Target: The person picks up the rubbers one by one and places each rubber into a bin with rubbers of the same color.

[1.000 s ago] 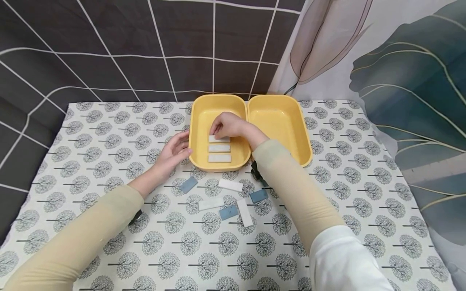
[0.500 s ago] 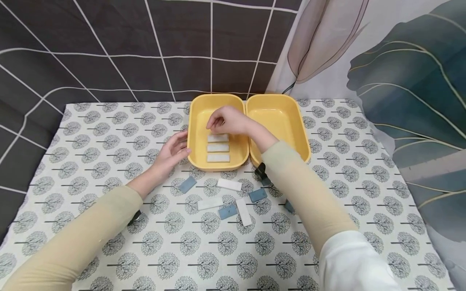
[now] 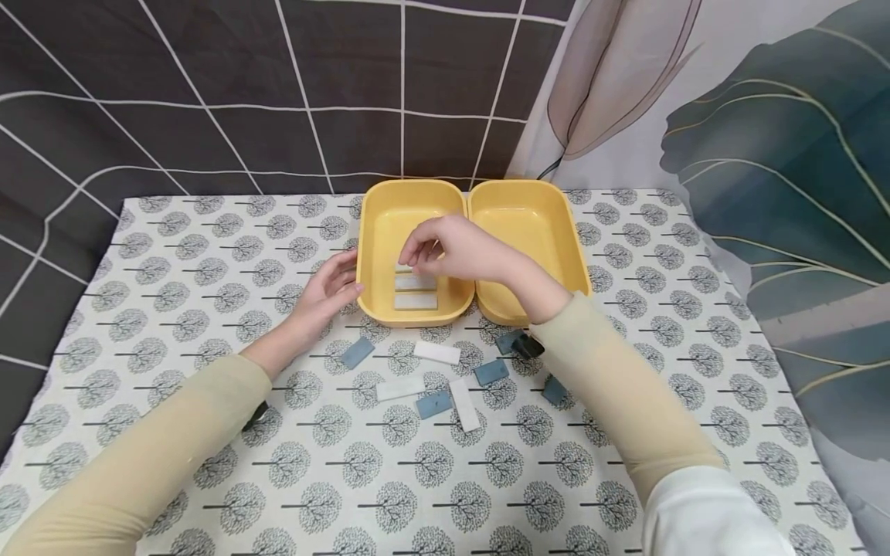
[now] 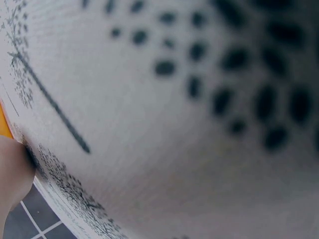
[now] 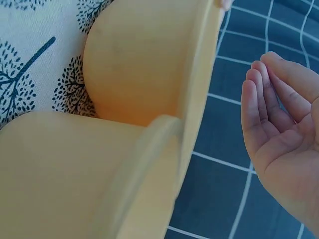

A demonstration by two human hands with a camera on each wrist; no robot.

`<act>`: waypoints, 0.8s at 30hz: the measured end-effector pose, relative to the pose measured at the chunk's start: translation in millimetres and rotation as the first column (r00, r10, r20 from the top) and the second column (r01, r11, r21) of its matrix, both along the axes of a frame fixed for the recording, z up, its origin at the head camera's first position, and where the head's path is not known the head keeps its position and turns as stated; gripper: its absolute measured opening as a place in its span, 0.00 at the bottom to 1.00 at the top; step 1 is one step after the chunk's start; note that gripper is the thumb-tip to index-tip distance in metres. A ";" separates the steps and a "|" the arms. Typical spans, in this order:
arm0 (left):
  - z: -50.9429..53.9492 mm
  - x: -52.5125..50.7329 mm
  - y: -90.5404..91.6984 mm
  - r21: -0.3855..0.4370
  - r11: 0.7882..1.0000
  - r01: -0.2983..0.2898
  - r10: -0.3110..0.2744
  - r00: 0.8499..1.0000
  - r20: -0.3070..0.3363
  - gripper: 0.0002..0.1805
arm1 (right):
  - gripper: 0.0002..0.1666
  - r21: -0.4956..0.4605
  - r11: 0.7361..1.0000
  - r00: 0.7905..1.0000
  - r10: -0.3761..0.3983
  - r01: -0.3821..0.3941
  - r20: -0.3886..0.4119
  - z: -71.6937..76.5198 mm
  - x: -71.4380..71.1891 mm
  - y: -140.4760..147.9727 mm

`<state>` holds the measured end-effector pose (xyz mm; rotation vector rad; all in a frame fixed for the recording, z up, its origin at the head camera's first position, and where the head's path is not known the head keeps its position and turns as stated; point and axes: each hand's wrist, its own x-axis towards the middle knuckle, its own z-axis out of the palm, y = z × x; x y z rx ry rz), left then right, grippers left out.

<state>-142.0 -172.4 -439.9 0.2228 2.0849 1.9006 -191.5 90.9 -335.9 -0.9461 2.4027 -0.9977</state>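
A yellow two-part container stands at the back of the table, and its left compartment (image 3: pixel 378 224) holds white blocks (image 3: pixel 416 300) in a column. My left hand (image 3: pixel 327 292) rests against that compartment's left outer wall, fingers extended. Over the column hovers my right hand (image 3: pixel 455 247), covering part of the upper blocks. In the right wrist view the right hand (image 5: pixel 284 119) has bent fingers with nothing between them, beside the yellow wall (image 5: pixel 194 74). The left wrist view shows mostly cloth and a bit of the left hand (image 4: pixel 15 172).
In front of the container lie white blocks (image 3: pixel 436 353) and blue blocks (image 3: pixel 357 353), several in all. The right compartment (image 3: pixel 521 232) adjoins the left one. Two blue blocks, one of them the farthest right (image 3: pixel 554 390), lie beside the right forearm. Dark tiled cloth (image 3: pixel 334 77) hangs behind.
My right hand has lifted off the uppermost block and shifted right and toward the near side. Its forearm has swung right, uncovering blue blocks. The left hand stays at the wall.
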 end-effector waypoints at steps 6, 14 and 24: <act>0.2 0.1 -0.1 0.000 1.000 -0.003 0.003 1.000 -0.005 0.37 | 0.08 -0.002 1.000 0.999 0.030 -0.030 -0.019 5.6 22.3 7.8; -2.0 -1.1 -0.2 0.007 1.000 0.002 -0.002 1.000 -0.004 0.38 | 0.08 -0.017 0.999 0.999 0.047 -0.047 -0.005 1.2 50.5 22.4; -3.0 -2.2 -1.2 0.005 1.000 0.010 -0.010 1.000 -0.007 0.38 | 0.12 -0.012 0.993 0.992 0.119 -0.118 0.037 -16.1 74.2 36.5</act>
